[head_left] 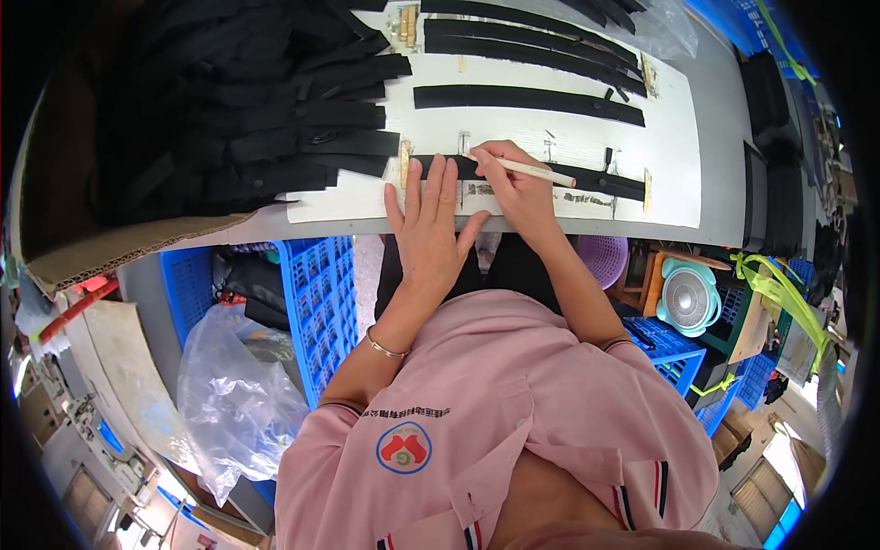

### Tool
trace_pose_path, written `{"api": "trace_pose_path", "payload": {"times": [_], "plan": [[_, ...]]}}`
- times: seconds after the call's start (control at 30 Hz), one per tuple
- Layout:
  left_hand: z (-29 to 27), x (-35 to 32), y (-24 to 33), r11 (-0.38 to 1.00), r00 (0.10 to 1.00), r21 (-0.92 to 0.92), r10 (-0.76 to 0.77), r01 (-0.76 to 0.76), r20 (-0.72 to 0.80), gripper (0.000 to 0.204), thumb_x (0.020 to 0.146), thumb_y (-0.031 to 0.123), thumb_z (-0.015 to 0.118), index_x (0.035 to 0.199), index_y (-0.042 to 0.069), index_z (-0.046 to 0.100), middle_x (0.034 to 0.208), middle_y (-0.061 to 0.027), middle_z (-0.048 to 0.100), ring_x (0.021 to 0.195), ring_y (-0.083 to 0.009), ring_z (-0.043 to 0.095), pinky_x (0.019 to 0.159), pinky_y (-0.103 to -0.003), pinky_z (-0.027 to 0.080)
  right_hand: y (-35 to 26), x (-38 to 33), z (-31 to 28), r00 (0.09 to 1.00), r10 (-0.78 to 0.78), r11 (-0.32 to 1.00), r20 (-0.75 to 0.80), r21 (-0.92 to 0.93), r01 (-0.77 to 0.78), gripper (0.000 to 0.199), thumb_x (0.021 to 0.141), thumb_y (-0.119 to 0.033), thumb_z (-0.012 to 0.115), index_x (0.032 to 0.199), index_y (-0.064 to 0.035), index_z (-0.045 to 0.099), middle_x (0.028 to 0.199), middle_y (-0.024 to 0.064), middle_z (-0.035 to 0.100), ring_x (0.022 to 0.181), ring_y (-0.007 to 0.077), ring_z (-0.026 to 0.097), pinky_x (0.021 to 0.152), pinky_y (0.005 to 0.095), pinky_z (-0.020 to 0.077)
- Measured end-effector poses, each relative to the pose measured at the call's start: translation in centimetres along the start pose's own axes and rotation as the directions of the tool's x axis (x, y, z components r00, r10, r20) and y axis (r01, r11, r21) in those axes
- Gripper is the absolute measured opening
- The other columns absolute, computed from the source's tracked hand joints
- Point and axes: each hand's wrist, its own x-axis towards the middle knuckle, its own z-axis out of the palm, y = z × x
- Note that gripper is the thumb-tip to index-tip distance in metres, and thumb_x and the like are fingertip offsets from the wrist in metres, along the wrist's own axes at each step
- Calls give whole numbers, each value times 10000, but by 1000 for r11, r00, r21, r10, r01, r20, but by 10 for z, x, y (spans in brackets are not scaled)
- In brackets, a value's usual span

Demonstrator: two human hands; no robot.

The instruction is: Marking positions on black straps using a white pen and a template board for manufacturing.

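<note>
A black fabric strip [600, 181] lies crosswise on a white board [532, 128], near the table's front edge. Fingers stretched out, my left hand [427, 215] rests flat on the left part of this strip. My right hand [524, 194] grips a pale, slim pencil [545, 172], its blunt end pointing right. The pencil's tip meets the strip near my left fingertips; whether it touches cannot be made out. Yellowish guide pieces [648, 191] stand at the strip's right end and at its left end. Dark marks show on the board around the strip.
Farther up the board lie several more black strips [527, 104]. A large heap of black strips [238, 119] fills the left side, by a cardboard box edge [151, 246]. Below the table are blue plastic crates [318, 307], a clear plastic bag [234, 394] and a small fan [689, 298].
</note>
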Motion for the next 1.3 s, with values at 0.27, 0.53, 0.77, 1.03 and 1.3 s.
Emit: {"api": "trace_pose_path", "payload": {"times": [0.27,0.53,0.77,1.03,1.3], "plan": [[0,-1,-3,1000,1000,4,20,-20,-12,753,899,422,736,1491,22,495,1554,-103,474,1494,-349,347,1214,-583,139,5,1,5,991,-128,992,-30,-3,128,170,991,-155,659,1031,1,714,863,86,703,682,140,617,623,273,483],[-2,0,-1,1000,1000,6,16,-16,-8,731,901,424,733,1464,9,521,1537,-107,486,1488,-350,355,1215,-578,135,7,-2,-1,997,-75,994,17,84,73,152,984,-132,654,976,5,718,778,80,677,646,112,585,584,272,454],[-1,1,0,1000,1000,12,14,-14,3,732,891,423,742,1455,8,532,1535,-108,491,1484,-345,363,1214,-583,127,9,-2,2,985,-169,982,31,91,166,171,975,-130,659,899,10,718,682,63,626,577,105,523,537,279,412],[2,0,-2,1000,1000,13,20,-20,8,737,878,406,765,1461,22,528,1542,-100,485,1488,-348,353,1214,-583,131,9,-12,-25,994,-110,967,-27,228,113,163,972,-85,636,887,24,723,714,35,652,631,70,547,549,254,414],[0,0,-1,999,999,46,22,-23,30,736,902,414,753,1474,17,512,1547,-109,476,1491,-358,340,1213,-598,124,31,-19,-75,939,-63,998,-337,-11,63,195,998,-109,606,916,19,726,712,36,648,639,69,555,569,240,424]]}}
